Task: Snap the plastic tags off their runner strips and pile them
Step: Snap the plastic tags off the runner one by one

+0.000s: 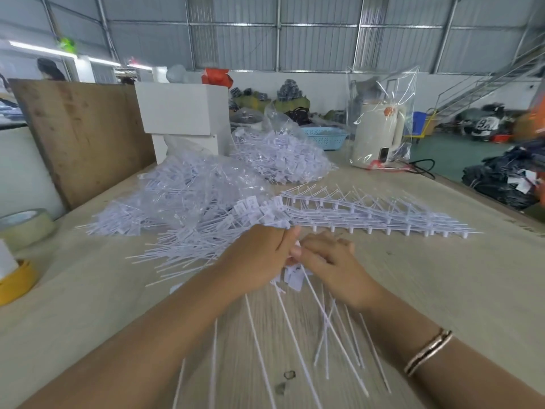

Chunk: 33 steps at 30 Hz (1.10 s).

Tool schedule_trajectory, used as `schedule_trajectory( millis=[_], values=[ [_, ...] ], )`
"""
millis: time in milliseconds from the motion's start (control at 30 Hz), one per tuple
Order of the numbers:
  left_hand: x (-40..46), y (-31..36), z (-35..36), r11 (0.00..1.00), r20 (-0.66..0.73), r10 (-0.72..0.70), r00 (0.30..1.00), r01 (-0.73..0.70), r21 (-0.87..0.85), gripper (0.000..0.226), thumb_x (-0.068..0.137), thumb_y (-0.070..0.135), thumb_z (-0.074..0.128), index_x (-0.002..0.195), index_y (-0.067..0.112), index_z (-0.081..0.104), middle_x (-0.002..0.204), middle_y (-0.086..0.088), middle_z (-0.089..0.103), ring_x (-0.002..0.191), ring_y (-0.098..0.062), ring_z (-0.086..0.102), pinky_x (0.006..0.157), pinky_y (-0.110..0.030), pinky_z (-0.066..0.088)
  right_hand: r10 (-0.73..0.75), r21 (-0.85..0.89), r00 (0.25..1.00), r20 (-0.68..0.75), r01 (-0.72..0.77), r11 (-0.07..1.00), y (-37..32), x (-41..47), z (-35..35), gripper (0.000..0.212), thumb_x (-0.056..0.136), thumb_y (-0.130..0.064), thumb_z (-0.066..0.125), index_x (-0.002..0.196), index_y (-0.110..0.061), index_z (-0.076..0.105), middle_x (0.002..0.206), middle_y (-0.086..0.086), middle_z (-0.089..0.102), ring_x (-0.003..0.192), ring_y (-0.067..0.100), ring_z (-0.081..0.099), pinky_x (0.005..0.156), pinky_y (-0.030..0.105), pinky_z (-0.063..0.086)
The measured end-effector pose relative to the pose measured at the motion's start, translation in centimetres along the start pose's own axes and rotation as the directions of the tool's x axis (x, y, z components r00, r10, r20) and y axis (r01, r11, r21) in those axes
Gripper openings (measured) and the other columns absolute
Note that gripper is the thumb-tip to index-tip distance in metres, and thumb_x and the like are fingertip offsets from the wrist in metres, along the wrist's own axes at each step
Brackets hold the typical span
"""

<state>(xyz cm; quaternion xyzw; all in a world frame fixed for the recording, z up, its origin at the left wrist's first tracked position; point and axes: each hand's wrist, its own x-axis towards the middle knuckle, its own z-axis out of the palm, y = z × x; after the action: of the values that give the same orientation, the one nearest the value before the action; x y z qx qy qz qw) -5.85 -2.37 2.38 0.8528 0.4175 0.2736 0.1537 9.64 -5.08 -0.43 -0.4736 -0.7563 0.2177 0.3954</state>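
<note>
My left hand (259,255) and my right hand (327,258) meet at the table's middle, both curled round a small bunch of white plastic tags (295,277) whose long thin tails (295,343) fan back toward me. A loose pile of snapped-off tags (194,231) spreads left of my hands. Stacked runner strips (368,214) with tags attached lie just beyond my right hand. Further back sit two clear bags of tags (280,154). The grip itself is partly hidden by my fingers.
Tape rolls (23,225) stand at the left edge, a yellow one (14,281) nearer. A wooden board (79,131) leans at the left, white boxes (185,110) behind the bags. A bagged cream kettle (380,134) stands at back right, near a blue basket (324,137).
</note>
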Motion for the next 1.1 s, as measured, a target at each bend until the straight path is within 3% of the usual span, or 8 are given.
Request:
schedule_trajectory(
  millis=[133,267,400,467,567,767,967,1100],
  values=[
    [0.1,-1.1,-0.7,0.990,0.002,-0.092,0.996,0.091,-0.106,0.055,0.098,0.048,0.025,0.074,0.015,0.062,0.065,-0.005,0.063,0.057,-0.010,0.056,0.062,-0.024,0.042,0.067,0.155,0.996,-0.053,-0.058,0.986,0.5,0.2,-0.7,0.025,0.090,-0.020,0.060,0.068,-0.013,0.066,0.076,0.005,0.060,0.081,0.014,0.055,0.094,0.048,0.036],
    [-1.2,-2.9,-0.7,0.999,0.000,-0.032,0.999,0.032,-0.008,0.042,0.091,0.050,0.040,0.073,0.015,0.055,0.059,0.000,0.052,0.050,-0.008,0.042,0.055,-0.027,0.033,0.115,0.168,0.988,-0.104,-0.096,0.981,0.8,0.1,-1.0,0.033,0.088,-0.030,0.060,0.055,-0.033,0.059,0.067,-0.013,0.052,0.074,0.004,0.049,0.091,0.043,0.029],
    [-2.1,-3.1,-0.1,0.995,0.000,0.099,0.995,-0.099,0.023,0.040,0.096,0.040,0.043,0.060,0.024,0.039,0.054,0.007,0.038,0.050,-0.006,0.036,0.055,-0.028,0.030,0.028,-0.111,0.999,-0.041,-0.032,0.993,0.3,-0.2,-0.7,0.010,0.081,-0.042,0.050,0.072,-0.046,0.051,0.082,-0.020,0.057,0.089,-0.004,0.047,0.091,0.032,0.018],
    [-2.3,-2.7,0.0,0.982,0.002,0.172,0.985,-0.171,0.085,0.036,0.097,0.040,0.038,0.063,0.029,0.038,0.058,0.008,0.039,0.055,-0.006,0.039,0.056,-0.028,0.031,-0.004,-0.134,1.000,0.014,0.005,0.991,0.0,-0.2,-0.6,0.006,0.086,-0.042,0.054,0.085,-0.047,0.053,0.094,-0.016,0.061,0.100,-0.001,0.046,0.091,0.030,0.015],
    [-2.5,-2.4,0.1,0.983,0.017,0.171,0.985,-0.172,0.071,0.036,0.091,0.053,0.027,0.065,0.033,0.040,0.060,0.010,0.041,0.056,-0.002,0.041,0.056,-0.028,0.030,-0.004,-0.058,0.999,0.041,0.006,0.998,-0.2,-0.3,-0.6,0.017,0.089,-0.032,0.061,0.074,-0.039,0.057,0.077,-0.022,0.058,0.091,0.000,0.048,0.086,0.032,0.018],
    [-2.7,-2.3,0.0,0.959,0.013,0.066,0.998,-0.060,-0.276,0.038,0.091,0.046,0.041,0.054,0.037,0.049,0.048,0.014,0.037,0.048,-0.001,0.035,0.050,-0.016,0.026,-0.031,0.311,1.000,-0.004,0.030,0.950,-0.8,-0.4,0.0,0.016,0.086,-0.007,0.062,0.073,-0.017,0.064,0.070,-0.004,0.058,0.066,0.006,0.054,0.070,0.022,0.041],
    [-2.5,-1.5,0.0,0.897,-0.055,-0.009,0.998,-0.016,-0.442,0.031,0.084,0.050,0.038,0.059,0.043,0.055,0.053,0.018,0.043,0.053,0.002,0.039,0.054,-0.012,0.030,-0.072,0.383,0.983,-0.166,0.132,0.914,-0.9,-0.1,0.8,0.014,0.086,-0.009,0.060,0.081,0.003,0.066,0.076,0.013,0.062,0.071,0.018,0.056,0.070,0.029,0.045],
    [-2.6,-1.4,0.2,0.790,-0.082,-0.125,0.989,0.049,-0.611,0.038,0.093,0.043,0.039,0.063,0.035,0.060,0.057,0.020,0.052,0.058,0.005,0.049,0.066,-0.010,0.041,0.068,0.539,0.952,-0.297,0.109,0.835,-1.2,0.1,0.4,0.018,0.086,-0.013,0.060,0.071,-0.014,0.069,0.067,-0.006,0.066,0.065,0.005,0.061,0.064,0.012,0.046]
  ],
)
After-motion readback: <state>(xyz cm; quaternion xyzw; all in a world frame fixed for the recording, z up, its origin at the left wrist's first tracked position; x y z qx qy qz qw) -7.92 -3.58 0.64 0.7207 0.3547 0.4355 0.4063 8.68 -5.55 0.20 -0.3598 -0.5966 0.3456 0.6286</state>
